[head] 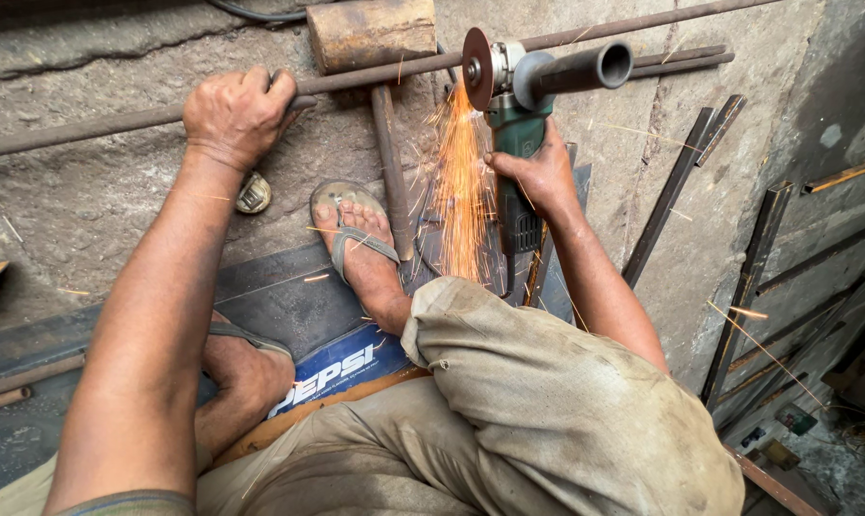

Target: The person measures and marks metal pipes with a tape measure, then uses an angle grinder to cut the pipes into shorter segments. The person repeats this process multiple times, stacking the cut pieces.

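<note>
Rod (98, 124) end past the left edge, rusty block (370, 31) top cut off above.

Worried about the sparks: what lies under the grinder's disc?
Under the disc runs a long rusty rod, with sparks falling toward the foot. The contact point itself is hidden by the disc.

1 angle grinder (518, 124), 1 hammer (380, 57), 2 hands, 2 sandalled feet, approx. 3 long rods.
</note>
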